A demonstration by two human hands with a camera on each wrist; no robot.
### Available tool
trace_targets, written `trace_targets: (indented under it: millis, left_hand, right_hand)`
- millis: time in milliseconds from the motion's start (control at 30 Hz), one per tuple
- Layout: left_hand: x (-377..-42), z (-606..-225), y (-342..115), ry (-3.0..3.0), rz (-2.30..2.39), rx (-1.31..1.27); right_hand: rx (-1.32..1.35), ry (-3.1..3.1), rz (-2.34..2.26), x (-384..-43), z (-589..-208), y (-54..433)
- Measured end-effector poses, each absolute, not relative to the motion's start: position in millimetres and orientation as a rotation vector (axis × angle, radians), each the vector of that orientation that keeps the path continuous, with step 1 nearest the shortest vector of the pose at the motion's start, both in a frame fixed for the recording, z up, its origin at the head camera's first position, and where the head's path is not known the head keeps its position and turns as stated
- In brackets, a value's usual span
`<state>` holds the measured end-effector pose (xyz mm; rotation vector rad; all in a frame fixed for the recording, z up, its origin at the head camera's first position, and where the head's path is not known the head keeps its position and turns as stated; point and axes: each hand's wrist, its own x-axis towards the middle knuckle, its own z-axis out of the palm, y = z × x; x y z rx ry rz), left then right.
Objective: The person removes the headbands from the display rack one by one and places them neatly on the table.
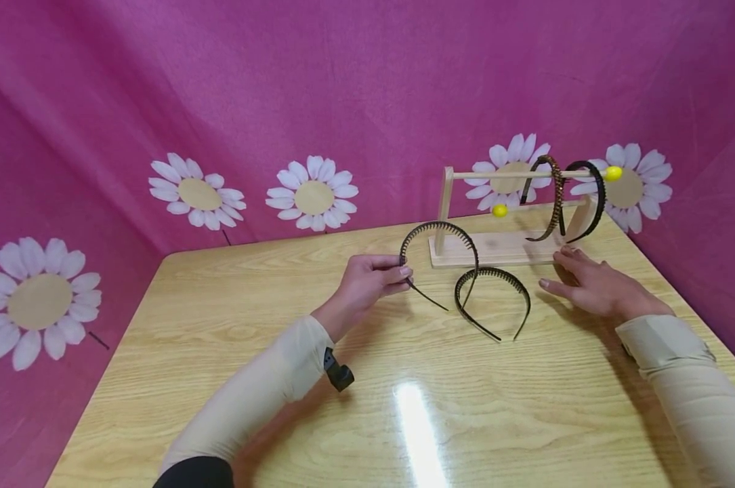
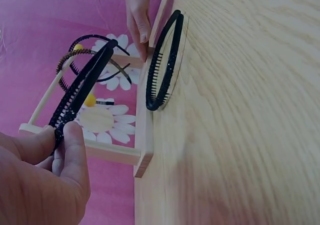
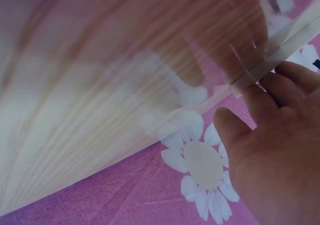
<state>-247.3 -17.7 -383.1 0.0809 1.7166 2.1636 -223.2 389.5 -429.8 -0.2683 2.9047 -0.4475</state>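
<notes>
My left hand point(image 1: 367, 281) pinches a black toothed headband point(image 1: 438, 224) near one side, holding it up above the table with its ends downward. A second black toothed headband point(image 1: 496, 270) lies on the table just to its right, in front of a wooden rack point(image 1: 483, 248). In the left wrist view the held headband point(image 2: 92, 77) slants up from thumb and fingers. My right hand point(image 1: 605, 285) touches the right front of the rack's base with its fingertips, holding nothing. On the rack's upper rod hang a brown headband point(image 1: 557, 196) and a black headband point(image 1: 601, 196).
Yellow knobs cap the upper rod point(image 1: 614, 173) and lower rod point(image 1: 499, 211) of the rack. A pink curtain point(image 1: 367, 88) with white daisies stands behind the wooden table point(image 1: 233, 332). Light glares off the table's front.
</notes>
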Motion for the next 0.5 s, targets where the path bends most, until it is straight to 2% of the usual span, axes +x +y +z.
trace_targets:
  millis: [500]
  left_hand:
    - [-244,-404,-38,1.753,2.133,0.019]
  right_hand:
    - [-0.245,2.918,-0.507,-221,-431,389]
